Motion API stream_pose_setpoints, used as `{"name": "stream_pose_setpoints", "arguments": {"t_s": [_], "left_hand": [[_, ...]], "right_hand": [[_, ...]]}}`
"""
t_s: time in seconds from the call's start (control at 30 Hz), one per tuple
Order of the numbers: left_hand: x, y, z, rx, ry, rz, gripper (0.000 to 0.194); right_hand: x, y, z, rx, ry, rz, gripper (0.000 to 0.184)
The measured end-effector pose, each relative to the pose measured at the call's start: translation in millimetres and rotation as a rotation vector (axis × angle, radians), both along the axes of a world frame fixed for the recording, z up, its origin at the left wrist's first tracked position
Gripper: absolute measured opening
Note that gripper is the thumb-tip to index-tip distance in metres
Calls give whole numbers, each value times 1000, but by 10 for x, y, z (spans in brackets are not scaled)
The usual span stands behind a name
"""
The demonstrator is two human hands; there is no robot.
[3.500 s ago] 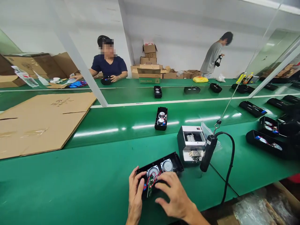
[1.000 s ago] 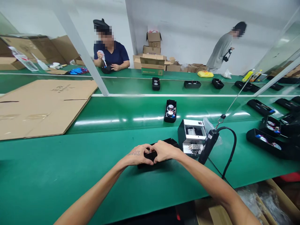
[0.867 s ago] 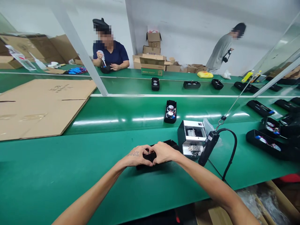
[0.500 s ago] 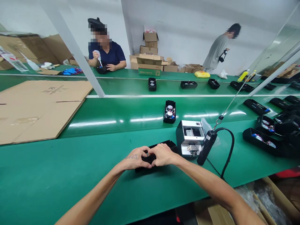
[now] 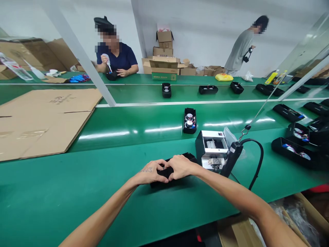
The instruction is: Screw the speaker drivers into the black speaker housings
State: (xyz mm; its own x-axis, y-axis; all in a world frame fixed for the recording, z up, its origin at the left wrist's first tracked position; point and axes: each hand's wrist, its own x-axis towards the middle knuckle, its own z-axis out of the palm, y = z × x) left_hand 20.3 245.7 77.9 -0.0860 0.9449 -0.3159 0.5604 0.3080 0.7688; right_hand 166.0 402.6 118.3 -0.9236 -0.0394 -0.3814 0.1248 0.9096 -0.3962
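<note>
On the green bench in front of me lies a long black speaker housing [image 5: 156, 185], slightly tilted in its line across the bench. My left hand [image 5: 151, 172] grips it from the left, with fingers and thumb curled over its middle. From the right, my right hand [image 5: 182, 167] is curled over the same housing, its fingertips meeting those of the left. Both hands hide much of the housing, so its inside cannot be made out. Right beside its far end stands a black and silver screw feeder [image 5: 214, 150]. A black electric screwdriver [image 5: 231, 159] hangs on a cable before the feeder.
Another housing with two round speakers [image 5: 189, 121] sits beyond the feeder. Several black housings [image 5: 295, 152] lie at the right. Flat cardboard [image 5: 46, 123] covers the left side. Across the bench, a co-worker [image 5: 117, 56] holds a white bottle; another person [image 5: 240, 51] stands farther right.
My hands stay on the housing with only a slight shift. The view has moved a little, and the hanging screwdriver sits slightly farther right in it. The standing person appears farther right.
</note>
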Motion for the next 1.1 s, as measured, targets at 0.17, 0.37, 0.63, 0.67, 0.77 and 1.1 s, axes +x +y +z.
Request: {"name": "stream_pose_setpoints", "arguments": {"t_s": [0.17,0.37,0.63,0.67,0.77,1.1], "left_hand": [[-9,-1,-27,14,-3,11,37],[4,-30,37,53,83,-31,31],[385,-422,-720,664,644,-44,15],[477,-465,-770,708,661,-12,16],[684,-526,-772,765,691,32,15],[710,-526,-751,780,683,39,12]], "right_hand": [[13,-27,-65,26,68,0,50],[94,-88,16,2,155,-14,50],[1301,-125,-115,44,1498,-900,33],[1469,-51,-184,175,1627,-1060,28],[1837,251,-385,294,1509,-1397,39],[1928,383,-625,-476,1232,-1235,45]]}}
